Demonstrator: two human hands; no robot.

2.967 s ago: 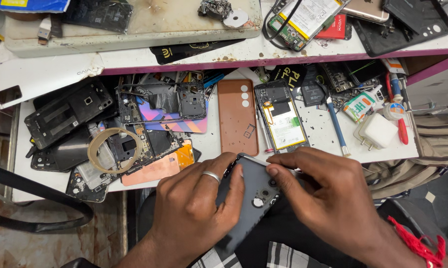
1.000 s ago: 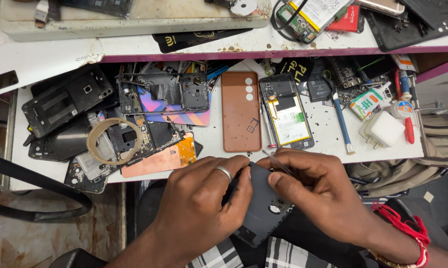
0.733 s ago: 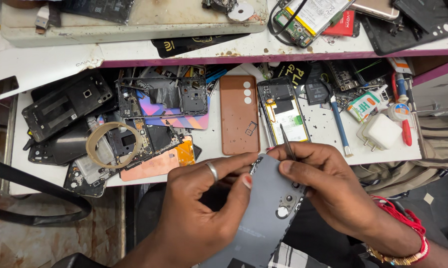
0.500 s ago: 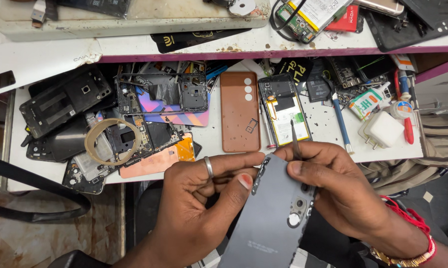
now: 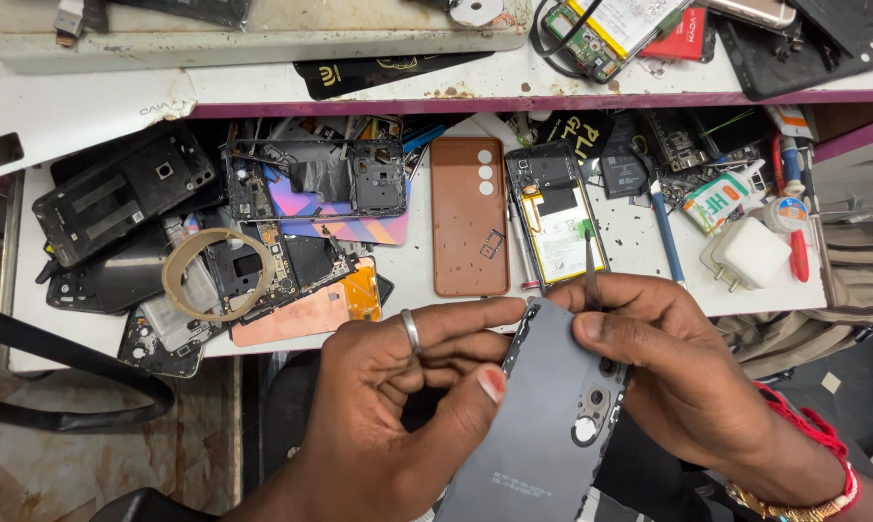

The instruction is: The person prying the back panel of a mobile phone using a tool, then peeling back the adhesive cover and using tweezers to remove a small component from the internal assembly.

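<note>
Head view shows your two hands low in the frame, in front of the near edge of a white workbench (image 5: 649,227), with a dark grey phone back cover (image 5: 543,416) between them. Your left hand (image 5: 407,406) wears a ring and grips the cover from its left side: the forefinger runs along the top edge, the thumb presses flat on the back, so the hand is closed around the cover. Your right hand (image 5: 678,367) clamps the cover's right edge, thumb lying on the back just above the camera holes, and the same hand pinches a thin pair of tweezers (image 5: 589,266) that stands up out of the fingers, tips pointing away from you. The cover is tilted, its top near your fingertips and its lower end running down towards the bottom of the frame.

On the bench just beyond your hands lie an orange-brown phone back (image 5: 469,215) and, beside it on the right, an opened phone with its battery showing (image 5: 557,215). Further left sit a roll of tape (image 5: 180,290) and several stripped phone frames. A white charger plug (image 5: 746,253) lies near the right end.
</note>
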